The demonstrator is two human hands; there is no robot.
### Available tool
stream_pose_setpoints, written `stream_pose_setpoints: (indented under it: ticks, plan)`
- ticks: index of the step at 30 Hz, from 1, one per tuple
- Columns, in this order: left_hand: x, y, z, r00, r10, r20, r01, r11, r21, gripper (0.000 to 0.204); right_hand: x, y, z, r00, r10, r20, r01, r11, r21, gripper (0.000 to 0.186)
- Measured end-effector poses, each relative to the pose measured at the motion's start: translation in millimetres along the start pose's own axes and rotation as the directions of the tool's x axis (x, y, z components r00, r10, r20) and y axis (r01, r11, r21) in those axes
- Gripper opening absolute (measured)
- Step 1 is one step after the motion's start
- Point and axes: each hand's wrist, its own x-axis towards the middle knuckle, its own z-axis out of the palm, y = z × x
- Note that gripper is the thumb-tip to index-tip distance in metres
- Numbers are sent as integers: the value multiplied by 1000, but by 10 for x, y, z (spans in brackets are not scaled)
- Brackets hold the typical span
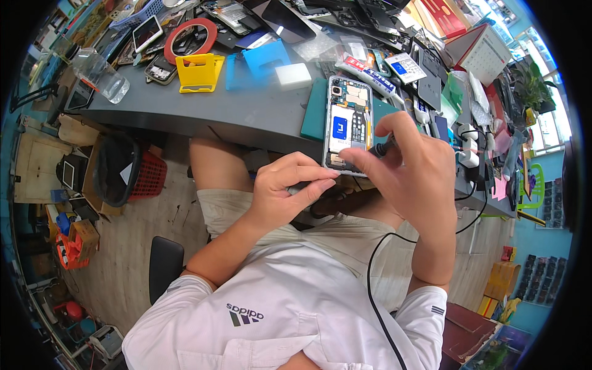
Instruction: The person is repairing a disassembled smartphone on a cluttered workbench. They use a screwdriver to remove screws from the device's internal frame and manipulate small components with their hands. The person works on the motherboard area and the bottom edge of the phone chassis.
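Note:
An opened smartphone [351, 123] rests partly on a teal mat [313, 114] at the desk's front edge. Its back cover is off, so the circuit board, a battery with a blue label [340, 128] and the lower speaker section show. My left hand [287, 188] pinches the phone's lower left corner between thumb and fingers. Above the phone's lower right part is my right hand [416, 169], fingers curled. Its thumb tip lies over the phone's lower end. A dark rounded thing [383, 148] sits between thumb and fingers, mostly hidden; its kind cannot be made out.
Behind the phone lie a white tube [370, 77], a white block [293, 76], a yellow stand [200, 72] and a red tape roll [190, 40]. Phone parts crowd the far desk. A plastic bottle [102, 74] stands left. A black cable [370, 277] runs past my right arm.

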Motion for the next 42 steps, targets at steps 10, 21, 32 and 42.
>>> stream_pose_setpoints:
  ticks: [10, 21, 32, 42]
  plan:
    - [12, 16, 23, 1000, -16, -11, 16, 1000, 15, 24, -34, 33, 10, 999, 40, 31, -40, 999, 2, 43]
    - [-23, 0, 56, 999, -35, -33, 34, 999, -23, 25, -14, 81, 54, 988, -121, -95, 132, 984, 122, 39]
    - [-22, -6, 79, 999, -28, -39, 29, 1000, 8, 27, -71, 6, 11, 998, 56, -5, -56, 997, 53, 37]
    - [103, 146, 85, 978, 191, -88, -166, 957, 237, 39, -358, -85, 39, 975, 117, -191, -14, 884, 467, 44]
